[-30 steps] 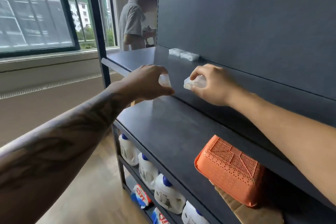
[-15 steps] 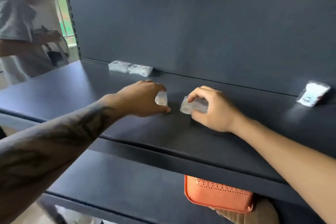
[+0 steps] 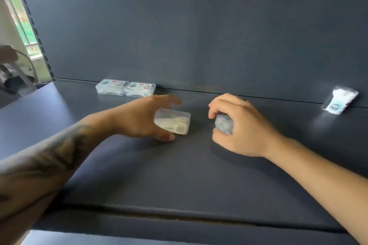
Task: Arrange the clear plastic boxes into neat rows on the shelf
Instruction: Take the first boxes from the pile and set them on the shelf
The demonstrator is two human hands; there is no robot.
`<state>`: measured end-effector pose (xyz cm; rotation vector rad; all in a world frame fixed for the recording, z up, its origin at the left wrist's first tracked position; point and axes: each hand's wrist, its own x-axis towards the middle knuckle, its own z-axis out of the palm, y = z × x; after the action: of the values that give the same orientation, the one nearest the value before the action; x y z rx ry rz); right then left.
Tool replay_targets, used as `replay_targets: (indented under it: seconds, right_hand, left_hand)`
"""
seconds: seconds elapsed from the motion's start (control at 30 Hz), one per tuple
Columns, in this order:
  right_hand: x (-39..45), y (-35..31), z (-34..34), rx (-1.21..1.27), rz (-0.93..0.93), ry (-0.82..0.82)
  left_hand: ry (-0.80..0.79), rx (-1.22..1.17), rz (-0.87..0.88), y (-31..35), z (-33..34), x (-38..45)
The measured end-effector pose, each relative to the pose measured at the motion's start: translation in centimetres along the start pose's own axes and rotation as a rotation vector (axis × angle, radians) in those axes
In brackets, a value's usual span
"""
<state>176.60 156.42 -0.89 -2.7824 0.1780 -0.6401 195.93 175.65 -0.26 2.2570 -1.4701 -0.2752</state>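
Left hand (image 3: 139, 119) is low over the shelf (image 3: 179, 175), thumb and fingers spread around a clear box (image 3: 172, 122); the thumb tip touches its near corner, the fingers arch over the far side, so it is a loose grip and no squeeze. That box looks flat on the shelf board, its long side skewed to the back panel (image 3: 199, 36). Right hand (image 3: 237, 125) is curled tight over a second box (image 3: 224, 126), of which only the left end shows between thumb and fingers; whether it rests on the board or hangs just above it, I cannot tell, the frame is blurred there.

Against the back panel, at its left end, sits the pair already placed (image 3: 125, 87), two boxes touching side by side, labels up. Both held boxes are in front of that pair and to its right, well off the panel. A lone packet (image 3: 339, 100) leans on the panel far to the right.

To do this well, I reckon the left box should be turned square to the panel first, then slid back until it butts the pair's right end, label facing the same way. The right one follows, flush beside it. Sliding beats lifting on this smooth board, and light plastic skids, so gentle pressure is the way.
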Motion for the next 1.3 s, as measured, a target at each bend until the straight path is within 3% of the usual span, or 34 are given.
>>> replay_targets:
  seconds: [0.27, 0.43, 0.63, 0.77, 0.93, 1.07, 1.2, 1.3]
  right_hand:
    - [4.9, -3.9, 3.4, -0.056, -0.169, -0.113]
    - [5.0, -3.5, 3.9, 0.061, -0.136, -0.033]
    - [4.9, -2.5, 4.0, 0.307, 0.001, 0.022]
    - [4.8, -2.2, 3.8, 0.484, 0.068, 0.034]
    - [4.9, -2.3, 3.4, 0.567, 0.113, 0.087]
    - [4.8, -2.4, 3.5, 0.480, 0.091, 0.116]
    - [4.6, -2.6, 3.8, 0.172, -0.071, 0.102]
    - [4.8, -3.0, 3.8, -0.056, -0.054, 0.042]
  left_hand:
    - [0.040, -0.376, 0.092, -3.1, 0.0, -0.1]
    - [0.041, -0.587, 0.065, -3.5, -1.0, -0.2]
    - [0.048, -0.924, -0.092, -2.8, -1.2, -0.3]
    - [0.047, -1.006, -0.145, -2.2, -1.2, -0.1]
    - [0.032, -1.024, -0.087, -2.5, -1.3, -0.3]
    - [0.057, -1.022, -0.102, -2.4, -1.1, -0.2]
    - [0.138, -0.887, -0.112, -2.3, -0.7, 0.1]
    - [0.215, -0.747, -0.100, -2.4, -0.1, 0.3]
